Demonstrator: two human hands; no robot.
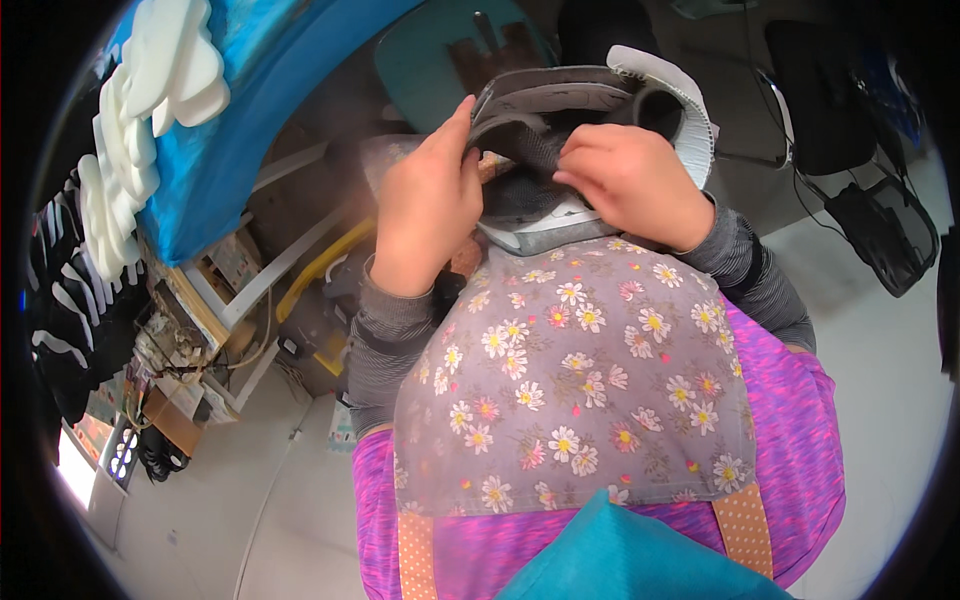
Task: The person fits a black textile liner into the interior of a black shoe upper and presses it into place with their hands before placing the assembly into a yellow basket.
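Note:
A grey and black shoe upper [550, 90] with a white stitched edge is held up in front of my chest, its opening toward me. My left hand [432, 195] grips its left rim, thumb and forefinger pressed along the edge. Fingers bent in a pinch, my right hand [630, 180] is at the opening on the dark mesh lining. What lies right under the right fingertips is partly hidden. The curved white edge piece [690, 120] bends round behind the right hand. Below both hands spreads my flowered apron [570, 390].
To the left, a blue-covered surface [270, 80] carries a stack of white sole-shaped pieces [130, 150]. Several black pieces with white strips [75, 290] hang or lie beyond. A teal round stool [410, 60] stands ahead. At right are a black chair [820, 100] and a black bag [880, 235].

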